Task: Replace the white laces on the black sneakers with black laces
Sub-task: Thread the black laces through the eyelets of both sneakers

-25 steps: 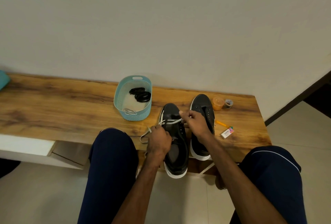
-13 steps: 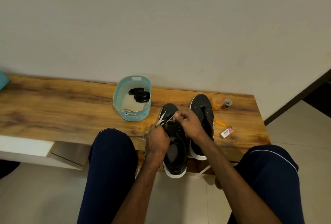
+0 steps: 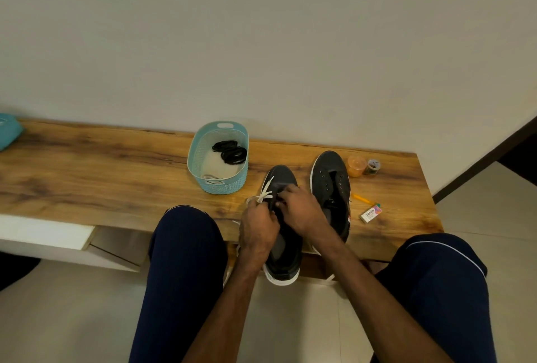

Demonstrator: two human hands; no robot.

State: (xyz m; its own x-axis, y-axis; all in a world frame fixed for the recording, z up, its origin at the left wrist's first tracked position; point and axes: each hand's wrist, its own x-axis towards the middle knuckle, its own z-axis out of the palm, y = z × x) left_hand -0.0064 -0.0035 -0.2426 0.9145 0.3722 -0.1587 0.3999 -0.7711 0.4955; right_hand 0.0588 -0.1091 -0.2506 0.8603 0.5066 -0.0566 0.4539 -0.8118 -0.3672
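Over the sneaker on the tabletop, the left grip pinches the white lace; the right grip, touching it, seems clamped on the same lace. Black laces lie in a basket beyond.

Long wooden table with dark grain, set against a plain pale wall. Towards the middle, an oval teal basket with a woven pattern and a handle slot in its far rim. Near the right end, by the wall, a small orange tub just beside a smaller clear jar with dark contents. Closer to the front edge, a yellow pencil-like stick and, near it, a small white box with a colourful end. At the far left, part of a teal object. Under the table on the left, a white unit. Pale tiled floor below; dark skirting at right.
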